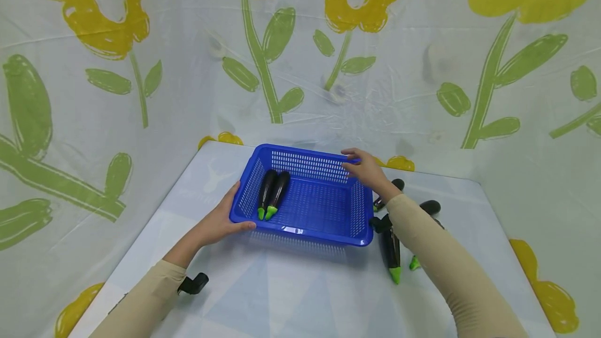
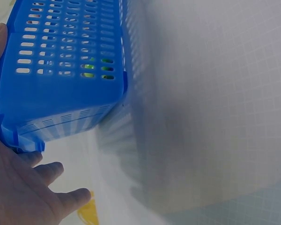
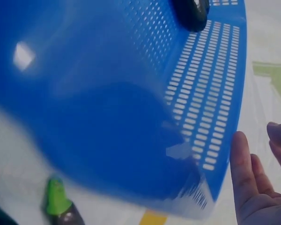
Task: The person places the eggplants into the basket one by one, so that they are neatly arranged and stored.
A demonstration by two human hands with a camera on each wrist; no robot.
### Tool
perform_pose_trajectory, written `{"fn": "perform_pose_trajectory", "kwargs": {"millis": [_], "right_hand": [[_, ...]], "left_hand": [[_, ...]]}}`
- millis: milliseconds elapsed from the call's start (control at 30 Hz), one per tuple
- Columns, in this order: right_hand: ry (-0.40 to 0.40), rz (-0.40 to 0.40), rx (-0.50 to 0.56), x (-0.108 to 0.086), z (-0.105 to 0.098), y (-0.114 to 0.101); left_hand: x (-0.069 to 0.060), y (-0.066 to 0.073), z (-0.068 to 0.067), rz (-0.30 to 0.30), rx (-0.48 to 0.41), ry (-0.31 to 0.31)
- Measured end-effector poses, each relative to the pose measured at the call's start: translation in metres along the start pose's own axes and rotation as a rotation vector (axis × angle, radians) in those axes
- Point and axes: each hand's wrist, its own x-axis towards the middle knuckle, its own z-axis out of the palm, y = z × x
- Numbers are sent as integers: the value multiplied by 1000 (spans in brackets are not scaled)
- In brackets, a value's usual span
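Left hand (image 1: pixel 218 225) grips blue basket (image 1: pixel 319 234), 8 o'clock; right hand (image 1: pixel 368 171) relaxed, 1 o'clock; two eggplants (image 1: pixel 279 190) inside, 10 o'clock.

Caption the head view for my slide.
Left hand on blue basket of two eggplants, right hand at its far rim, more eggplants beside.

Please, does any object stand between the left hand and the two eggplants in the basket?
Yes: the left wall of the blue perforated basket stands between; the left hand holds the basket's near-left corner, while the two eggplants lie inside.
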Motion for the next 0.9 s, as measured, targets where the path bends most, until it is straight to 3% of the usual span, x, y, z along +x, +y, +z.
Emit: {"fn": "perform_pose_trajectory", "kwargs": {"millis": [533, 900], "right_hand": [[118, 38, -27, -11, -22, 22], [200, 83, -99, -17, -37, 55]], "left_hand": [[0, -1, 1, -1, 3, 2], [1, -1, 1, 1, -7, 4]]}}
